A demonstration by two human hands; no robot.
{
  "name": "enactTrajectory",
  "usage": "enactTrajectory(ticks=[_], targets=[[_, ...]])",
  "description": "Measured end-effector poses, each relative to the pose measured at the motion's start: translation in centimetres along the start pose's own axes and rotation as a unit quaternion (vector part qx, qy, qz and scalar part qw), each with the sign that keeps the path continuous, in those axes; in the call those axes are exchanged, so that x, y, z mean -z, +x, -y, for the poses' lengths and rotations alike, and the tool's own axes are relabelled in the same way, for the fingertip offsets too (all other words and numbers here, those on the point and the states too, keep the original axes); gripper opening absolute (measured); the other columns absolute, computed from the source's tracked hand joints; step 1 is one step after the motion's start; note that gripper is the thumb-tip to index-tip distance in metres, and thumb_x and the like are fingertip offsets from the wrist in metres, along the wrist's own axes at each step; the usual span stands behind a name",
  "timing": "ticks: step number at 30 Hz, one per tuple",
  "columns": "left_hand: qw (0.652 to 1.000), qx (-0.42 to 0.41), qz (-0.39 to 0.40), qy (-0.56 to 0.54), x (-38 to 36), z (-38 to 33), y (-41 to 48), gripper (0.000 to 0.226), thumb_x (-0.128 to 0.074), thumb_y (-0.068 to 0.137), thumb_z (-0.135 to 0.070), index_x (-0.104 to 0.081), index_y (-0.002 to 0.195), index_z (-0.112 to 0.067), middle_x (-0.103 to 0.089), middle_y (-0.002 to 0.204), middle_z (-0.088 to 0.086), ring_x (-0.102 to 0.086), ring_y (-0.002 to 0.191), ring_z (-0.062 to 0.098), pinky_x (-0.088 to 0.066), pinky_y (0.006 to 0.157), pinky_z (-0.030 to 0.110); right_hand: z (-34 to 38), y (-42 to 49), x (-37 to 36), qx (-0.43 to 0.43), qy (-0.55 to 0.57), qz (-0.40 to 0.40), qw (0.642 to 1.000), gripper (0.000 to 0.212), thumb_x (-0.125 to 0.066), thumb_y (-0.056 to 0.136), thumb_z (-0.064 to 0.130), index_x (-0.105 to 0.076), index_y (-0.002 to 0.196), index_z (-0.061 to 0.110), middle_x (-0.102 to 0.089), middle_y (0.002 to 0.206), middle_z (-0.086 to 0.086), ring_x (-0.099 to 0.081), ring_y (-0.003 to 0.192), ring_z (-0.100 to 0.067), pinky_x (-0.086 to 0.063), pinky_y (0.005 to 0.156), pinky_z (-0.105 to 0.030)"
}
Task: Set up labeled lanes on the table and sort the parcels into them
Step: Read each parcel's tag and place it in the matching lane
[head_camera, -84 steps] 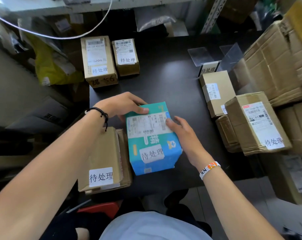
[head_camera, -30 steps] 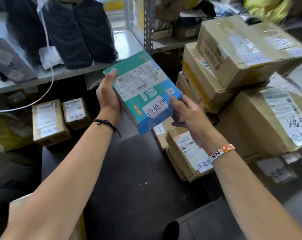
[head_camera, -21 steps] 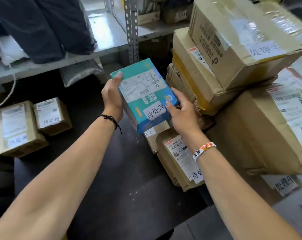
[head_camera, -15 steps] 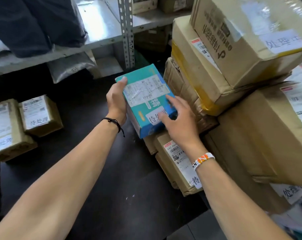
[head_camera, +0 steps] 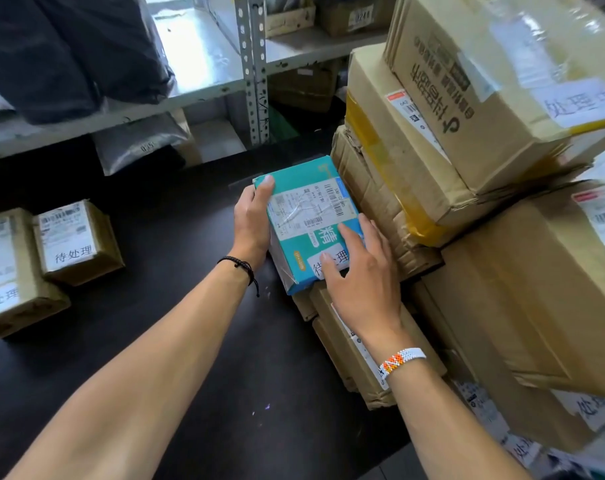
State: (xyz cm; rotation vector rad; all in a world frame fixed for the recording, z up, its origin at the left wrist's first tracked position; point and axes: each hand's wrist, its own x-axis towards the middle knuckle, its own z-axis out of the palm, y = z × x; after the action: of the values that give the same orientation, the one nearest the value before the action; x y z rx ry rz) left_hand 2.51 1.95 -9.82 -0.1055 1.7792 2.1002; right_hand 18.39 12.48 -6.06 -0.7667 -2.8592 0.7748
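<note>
A person's left hand clamps the left edge of a teal parcel, one fingertip hooked over its far corner. The right hand lies flat on top, fingers straight and spread across a partly covered white sticker reading 待处理. The parcel sits at centre over small brown parcels on the black table, against a carton stack at 2 o'clock whose top sticker shows 处理. At 9 o'clock, a small brown box is labelled 待处理.

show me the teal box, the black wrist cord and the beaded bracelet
teal box point(head_camera: 308, 211): head view, on its white shipping label
black wrist cord point(head_camera: 236, 263): head view, strand across the left wrist
beaded bracelet point(head_camera: 401, 361): head view, middle of the band
</note>
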Motion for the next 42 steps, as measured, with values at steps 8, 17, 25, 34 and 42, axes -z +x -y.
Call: enactTrajectory(ticks=[8,17,25,34,42], targets=[[1.000,0.000,0.009,0.009,-0.2,0.0,-0.9,0.074,-0.064,0.085,-0.062,-0.063,0.119,0.004,-0.076,0.117,0.018,-0.075,0.109,0.033,-0.051,0.104,0.064,1.3,-0.5,-0.4,0.029,-0.090,-0.010,0.995,0.083,-0.045,0.090,0.077,-0.036,0.159,0.032,-0.023,0.172,-0.006,-0.022,0.157,-0.029,-0.027,0.118,-0.058],[0.981,0.049,0.088,0.164,0.3,-0.8,-1.7,0.055,-0.027,0.107,-0.061,-0.066,0.117,-0.023,-0.078,0.115,0.001,-0.076,0.104,0.016,-0.059,0.099,0.046,1.8,-0.9,-1.0,0.042,-0.139,0.001,0.989,0.078,-0.047,0.095,0.075,-0.033,0.159,0.034,-0.018,0.173,-0.005,-0.015,0.159,-0.027,-0.024,0.118,-0.057],[0.960,0.117,0.107,0.230,3.0,-2.8,-2.4,0.038,-0.026,0.110,-0.058,-0.054,0.126,-0.037,-0.059,0.116,-0.019,-0.050,0.105,0.004,-0.039,0.099,0.039,2.9,-1.1,-1.2,0.030,-0.159,-0.001,0.987,0.076,-0.046,0.094,0.075,-0.032,0.158,0.036,-0.017,0.173,-0.003,-0.014,0.159,-0.026,-0.026,0.116,-0.057],[0.952,-0.032,0.052,0.299,9.6,-5.8,-5.8,0.053,-0.034,0.111,-0.053,-0.053,0.149,-0.022,-0.052,0.144,-0.011,-0.043,0.135,0.005,-0.025,0.107,0.022,6.2,-2.8,-1.6,0.046,-0.150,-0.046,0.987,0.076,-0.058,0.093,0.067,-0.043,0.156,0.028,-0.030,0.169,-0.010,-0.020,0.158,-0.031,-0.027,0.116,-0.059],[0.944,-0.058,0.000,0.324,18.1,-8.5,-9.9,0.032,-0.036,0.113,-0.040,-0.036,0.081,-0.042,-0.035,0.082,-0.021,-0.036,0.072,-0.008,-0.033,0.064,-0.001,14.9,-6.1,-6.5,0.155,-0.070,-0.006,0.985,0.073,-0.057,0.096,0.065,-0.042,0.158,0.029,-0.029,0.170,-0.006,-0.024,0.158,-0.027,-0.031,0.116,-0.051]])
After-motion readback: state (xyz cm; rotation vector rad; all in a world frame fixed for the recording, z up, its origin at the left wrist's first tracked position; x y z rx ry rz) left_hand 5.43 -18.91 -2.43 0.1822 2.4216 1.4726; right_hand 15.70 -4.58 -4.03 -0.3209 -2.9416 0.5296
